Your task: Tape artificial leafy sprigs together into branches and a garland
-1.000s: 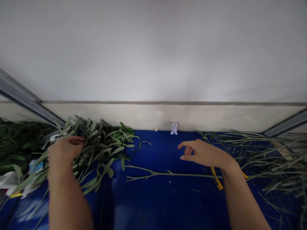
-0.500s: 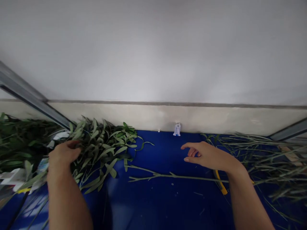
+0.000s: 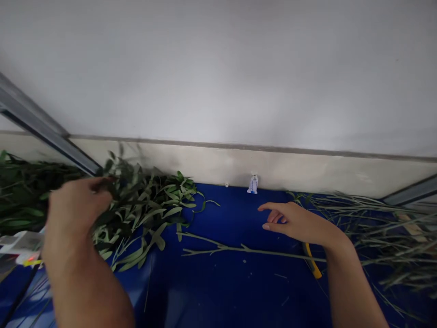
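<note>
Below the right wrist (image 3: 336, 248), a bare twig (image 3: 239, 248) crosses a yellow handle (image 3: 314, 266).

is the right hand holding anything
Empty: the bare right hand is open above a thin leafless green branch, with nothing gripped in it.

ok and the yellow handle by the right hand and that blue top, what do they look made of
The yellow handle looks like moulded plastic or rubber, with a smooth, even, slightly glossy colour. The blue surface looks like a coated sheet or plastic, with a soft sheen shown by pale reflections; what lies beneath it cannot be seen.
</note>
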A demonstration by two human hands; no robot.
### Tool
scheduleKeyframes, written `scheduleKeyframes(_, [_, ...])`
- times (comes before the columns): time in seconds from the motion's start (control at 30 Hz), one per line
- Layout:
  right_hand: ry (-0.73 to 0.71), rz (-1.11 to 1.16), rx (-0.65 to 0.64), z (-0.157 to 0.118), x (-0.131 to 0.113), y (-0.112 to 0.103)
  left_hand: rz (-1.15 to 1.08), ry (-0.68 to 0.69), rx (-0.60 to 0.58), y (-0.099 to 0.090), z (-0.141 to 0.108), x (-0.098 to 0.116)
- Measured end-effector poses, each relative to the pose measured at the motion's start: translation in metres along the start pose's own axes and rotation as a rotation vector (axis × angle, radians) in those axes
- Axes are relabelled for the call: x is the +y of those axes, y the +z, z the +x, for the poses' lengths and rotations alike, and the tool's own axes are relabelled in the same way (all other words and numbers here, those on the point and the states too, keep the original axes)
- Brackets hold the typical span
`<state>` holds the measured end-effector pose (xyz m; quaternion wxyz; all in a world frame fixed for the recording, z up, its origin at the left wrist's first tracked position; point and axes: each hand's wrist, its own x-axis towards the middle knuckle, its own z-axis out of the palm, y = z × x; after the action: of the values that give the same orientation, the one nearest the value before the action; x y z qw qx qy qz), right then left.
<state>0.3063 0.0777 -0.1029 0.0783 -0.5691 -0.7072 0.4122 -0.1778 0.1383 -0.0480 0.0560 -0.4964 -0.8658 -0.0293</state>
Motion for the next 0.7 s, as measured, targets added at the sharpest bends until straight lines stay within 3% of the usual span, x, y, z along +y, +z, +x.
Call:
scheduleKeyframes(0.1, [0.000, -0.001, 0.002, 0.000, 0.000, 0.000, 0.002, 0.159, -0.187, 0.010, 0.007, 0.010])
scheduleKeyframes(0.2, [0.000, 0.010, -0.003, 0.000, 0.000, -0.001, -0.028, 0.184, -0.245, 0.022, 0.012, 0.008])
scheduleKeyframes(0.57, [-0.018, 0.016, 0.000, 0.002, 0.001, 0.000, -0.041, -0.009, -0.104, 0.024, 0.013, -0.011])
scheduleKeyframes(0.7, [-0.026, 0.018, -0.002, 0.002, 0.002, 0.001, -0.098, -0.090, 0.040, 0.016, 0.006, -0.022])
